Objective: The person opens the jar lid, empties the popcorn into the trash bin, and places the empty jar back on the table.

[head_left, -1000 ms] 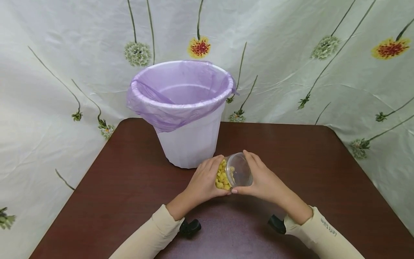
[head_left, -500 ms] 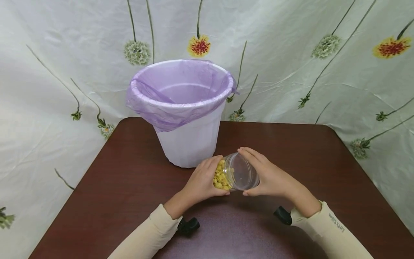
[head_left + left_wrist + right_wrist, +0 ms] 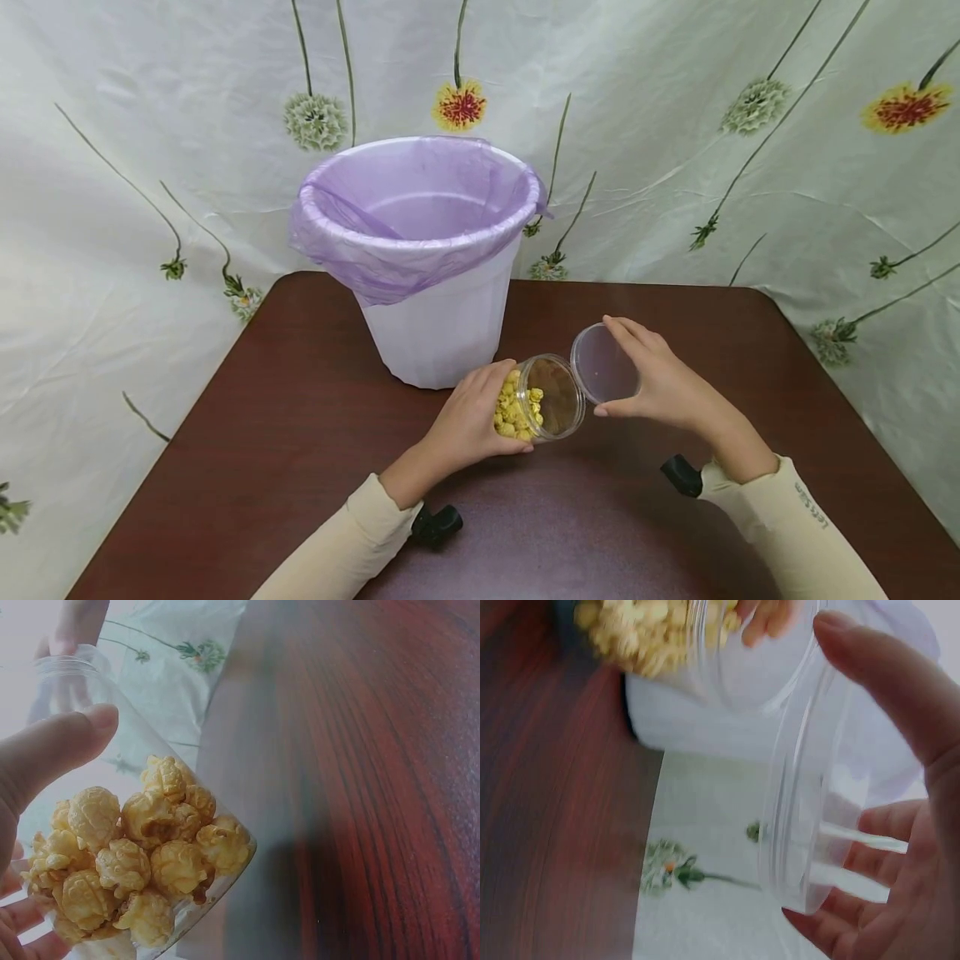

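Observation:
My left hand (image 3: 468, 417) grips a clear plastic jar (image 3: 564, 398) tilted on its side, its mouth facing right. Yellow popcorn (image 3: 516, 410) fills the jar's lower part; the left wrist view shows the caramel-coloured popcorn (image 3: 124, 862) through the wall, with the thumb laid across the jar. Just right of the mouth, my right hand (image 3: 667, 379) holds the clear round lid (image 3: 602, 364) by its edge between thumb and fingers. In the right wrist view the lid (image 3: 799, 802) stands off the jar, with part of its rim overlapping the jar mouth.
A white bin (image 3: 442, 333) lined with a purple bag (image 3: 405, 271) stands at the back left of the dark brown table (image 3: 660, 333), behind the left hand. A flowered cloth (image 3: 645, 125) hangs behind the table.
The lid has come off the jar; my right hand has carried it to the right and slightly up. My left hand and the jar have barely moved.

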{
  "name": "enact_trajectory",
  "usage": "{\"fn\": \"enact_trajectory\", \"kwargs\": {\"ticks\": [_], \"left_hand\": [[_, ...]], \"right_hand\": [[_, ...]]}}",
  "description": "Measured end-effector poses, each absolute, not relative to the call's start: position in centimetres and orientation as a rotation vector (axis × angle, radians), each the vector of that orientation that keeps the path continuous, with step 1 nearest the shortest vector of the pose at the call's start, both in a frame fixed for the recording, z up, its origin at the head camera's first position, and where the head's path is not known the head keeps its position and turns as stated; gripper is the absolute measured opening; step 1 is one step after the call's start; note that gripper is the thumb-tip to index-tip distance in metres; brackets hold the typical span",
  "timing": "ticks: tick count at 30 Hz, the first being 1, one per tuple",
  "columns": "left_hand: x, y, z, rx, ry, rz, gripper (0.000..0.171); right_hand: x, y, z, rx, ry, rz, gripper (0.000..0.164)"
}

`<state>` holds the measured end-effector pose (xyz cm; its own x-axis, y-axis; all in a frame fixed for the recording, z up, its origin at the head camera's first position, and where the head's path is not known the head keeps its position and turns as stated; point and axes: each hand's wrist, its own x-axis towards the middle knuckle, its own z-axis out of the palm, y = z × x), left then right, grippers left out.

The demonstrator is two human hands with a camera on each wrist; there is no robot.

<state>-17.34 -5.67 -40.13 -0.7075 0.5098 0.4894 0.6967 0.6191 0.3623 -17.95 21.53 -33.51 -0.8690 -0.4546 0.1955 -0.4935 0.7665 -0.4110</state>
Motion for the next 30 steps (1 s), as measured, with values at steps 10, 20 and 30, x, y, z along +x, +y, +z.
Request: {"fn": "enact_trajectory", "kwargs": {"ticks": [10,20,30], "left_hand": [[-17.4,-5.5,-40.2,-0.965,-2.519,-0.759,0.100],[-17.5,-5.2,-40.1,-0.972,-2.505,-0.758,0.101],[-17.3,-5.0,-39.8,-0.980,-2.507,-0.766,0.101]], "right_hand": [[-20.3,25.0,-35.4,0.449,-3.088,0.624,0.115],[-21.9,27.4,-38.5,0.292,-3.223,0.581,0.111],[-22.2,28.2,-41.0,0.222,-3.296,0.629,0.110]]}}
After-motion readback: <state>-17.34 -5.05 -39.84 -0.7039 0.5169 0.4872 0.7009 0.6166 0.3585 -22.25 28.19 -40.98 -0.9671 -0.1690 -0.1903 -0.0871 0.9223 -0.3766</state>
